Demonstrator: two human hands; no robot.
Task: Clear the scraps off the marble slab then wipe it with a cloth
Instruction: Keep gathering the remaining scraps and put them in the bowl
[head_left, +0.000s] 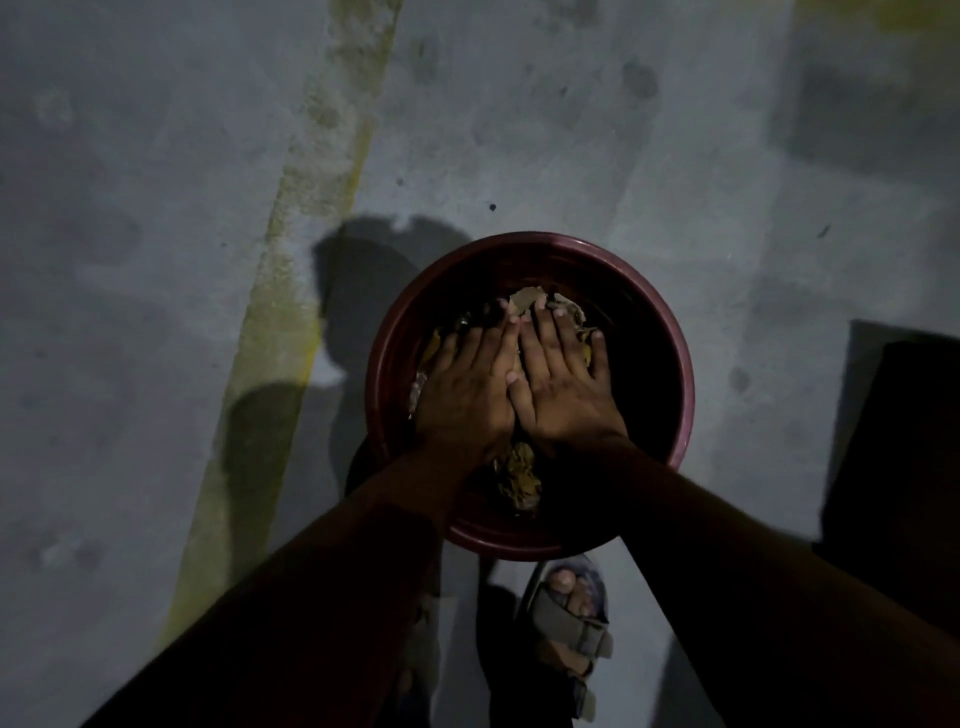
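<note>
a: where are the scraps (517, 475)?
b: in the red bucket (680, 395) on the floor; the left hand (465, 397) and right hand (563, 387) lie flat, fingers straight, gripping nothing
a: best pressed down evenly, so none spills

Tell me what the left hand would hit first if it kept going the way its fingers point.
Probably the scraps just past the left hand, then the bucket's far wall; depth is unclear.
</note>
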